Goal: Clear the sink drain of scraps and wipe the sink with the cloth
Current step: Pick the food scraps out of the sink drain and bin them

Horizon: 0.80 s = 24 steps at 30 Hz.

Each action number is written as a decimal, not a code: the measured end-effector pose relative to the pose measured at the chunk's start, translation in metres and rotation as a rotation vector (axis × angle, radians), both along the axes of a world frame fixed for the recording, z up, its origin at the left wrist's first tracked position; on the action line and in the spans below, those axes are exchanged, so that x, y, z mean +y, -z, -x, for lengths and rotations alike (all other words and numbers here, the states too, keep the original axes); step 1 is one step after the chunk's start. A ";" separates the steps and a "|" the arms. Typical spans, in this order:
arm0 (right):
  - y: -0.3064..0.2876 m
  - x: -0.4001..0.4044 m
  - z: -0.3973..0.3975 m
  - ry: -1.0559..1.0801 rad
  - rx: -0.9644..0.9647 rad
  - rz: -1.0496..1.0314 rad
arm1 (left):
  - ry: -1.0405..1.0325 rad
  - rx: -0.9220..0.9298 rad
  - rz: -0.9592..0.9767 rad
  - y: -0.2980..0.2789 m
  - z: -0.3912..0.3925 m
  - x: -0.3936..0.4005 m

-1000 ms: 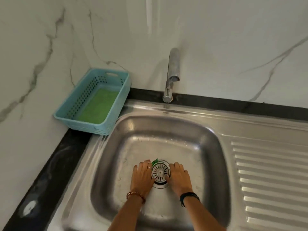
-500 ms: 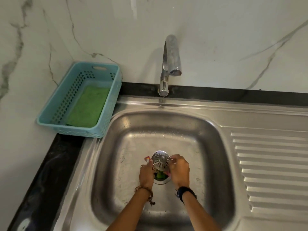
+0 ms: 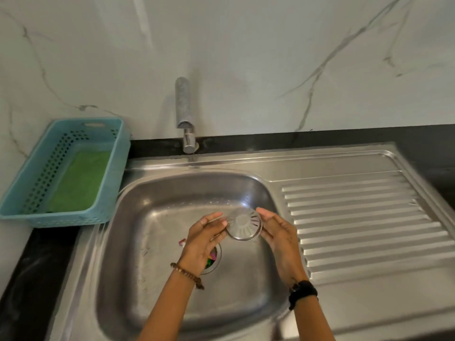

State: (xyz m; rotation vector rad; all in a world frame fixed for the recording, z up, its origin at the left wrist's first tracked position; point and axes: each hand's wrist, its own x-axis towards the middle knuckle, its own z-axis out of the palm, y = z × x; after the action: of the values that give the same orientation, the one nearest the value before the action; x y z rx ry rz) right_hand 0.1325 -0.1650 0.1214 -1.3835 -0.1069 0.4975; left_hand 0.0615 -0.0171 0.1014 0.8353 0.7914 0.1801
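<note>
The round metal drain strainer (image 3: 243, 225) is held up above the steel sink basin (image 3: 157, 232), tilted toward me. My left hand (image 3: 204, 239) grips its left rim and my right hand (image 3: 278, 232) grips its right rim. Below my left hand the open drain hole (image 3: 213, 260) shows colourful green and pink scraps, partly hidden by the hand. One small pink scrap (image 3: 182, 242) lies on the basin floor left of the drain. The green cloth (image 3: 78, 180) lies flat inside the blue basket (image 3: 115, 148).
The basket stands on the black counter at the sink's back-left corner, against the marble wall. A steel tap (image 3: 184, 114) rises behind the basin. A ribbed draining board (image 3: 364, 217) stretches to the right of the basin.
Both hands lifted the strainer out of the drain and carried it up and to the right. The scraps in the open drain now show.
</note>
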 end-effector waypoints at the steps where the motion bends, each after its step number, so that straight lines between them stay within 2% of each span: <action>1: -0.003 -0.007 -0.010 -0.007 -0.026 0.041 | 0.026 -0.016 -0.036 -0.004 -0.013 -0.004; 5: -0.008 -0.037 -0.063 0.088 -0.144 0.317 | 0.121 -0.031 -0.217 -0.019 -0.077 -0.033; 12: 0.004 -0.044 -0.155 0.111 -0.201 0.463 | 0.036 0.080 -0.472 0.000 -0.166 -0.058; 19: 0.022 -0.048 -0.193 0.006 -0.330 0.582 | -0.125 0.213 -0.600 0.027 -0.189 -0.075; 24: 0.017 -0.051 -0.197 -0.010 -0.364 0.676 | -0.164 0.204 -0.656 0.023 -0.192 -0.088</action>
State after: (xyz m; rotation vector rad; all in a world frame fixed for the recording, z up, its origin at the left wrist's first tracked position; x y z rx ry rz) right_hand 0.3290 -0.2157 0.1043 -2.1313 -0.2577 0.2892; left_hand 0.2532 -0.1050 0.0781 1.4226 1.0114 0.5252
